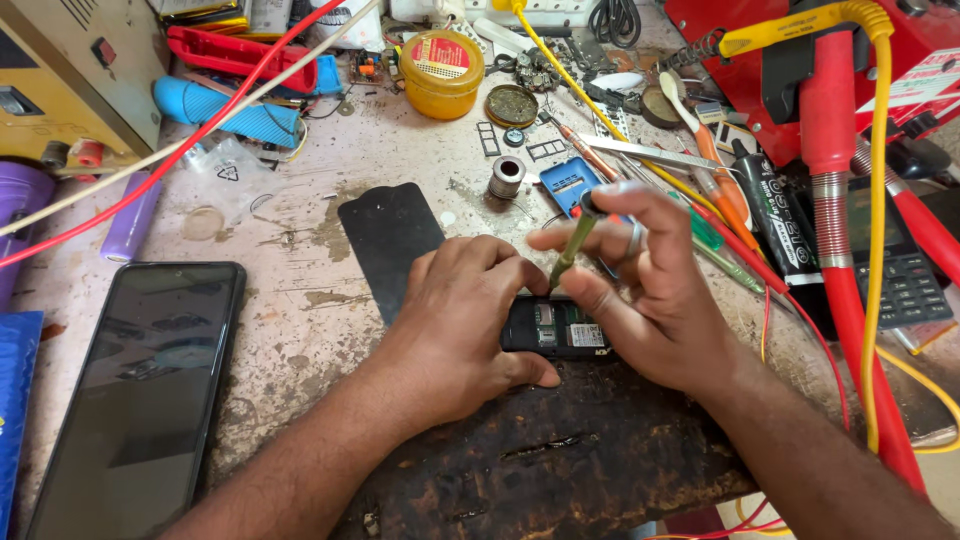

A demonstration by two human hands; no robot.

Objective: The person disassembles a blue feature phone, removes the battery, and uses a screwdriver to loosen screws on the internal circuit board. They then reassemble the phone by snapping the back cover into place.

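Nearest me, a dark, worn wooden block (560, 460) sits at the bench edge, and the small black phone (556, 328) with its back off lies on the block's far edge, right between my hands. My left hand (462, 325) is curled down over the phone's left end, thumb pressed along its near side, pinning it flat. My right hand (640, 290) cups the phone's right end and pinches a thin screwdriver (572, 245) between thumb and fingers, its tip pointing down into the open back. To my left a large smartphone (140, 395) lies face up with a dark screen. Just beyond my left hand rests a black back cover (388, 240). Farther off stand a small metal spool (506, 177) and a yellow round tin (441, 72), with red and yellow cables (850, 290) on the right.
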